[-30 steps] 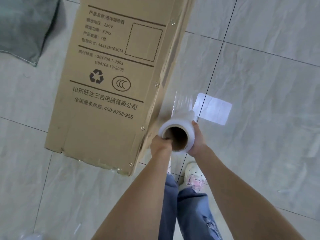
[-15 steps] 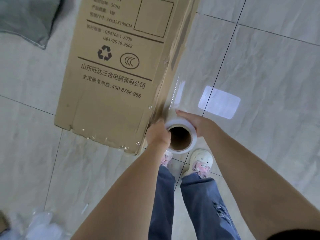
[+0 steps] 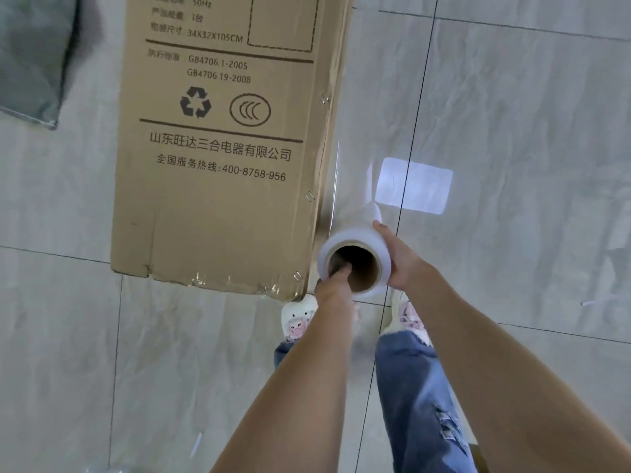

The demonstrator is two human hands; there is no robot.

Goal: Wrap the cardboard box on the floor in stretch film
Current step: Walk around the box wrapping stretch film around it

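The cardboard box (image 3: 218,145) stands on the tiled floor (image 3: 512,131), film stretched along its right edge. Both hands grip the stretch film roll (image 3: 353,259) beside its near corner: left hand (image 3: 333,288) with fingers inside the core, right hand (image 3: 399,261) clasping outside. A grey bag (image 3: 30,56) lies far left.

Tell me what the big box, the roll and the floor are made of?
The box looks like brown matte cardboard: printed ink, metal staples, crushed corners. The roll seems to be clear glossy plastic film wound on a brown cardboard tube. The floor looks like polished tile, maybe ceramic: grout lines and a bright reflection.
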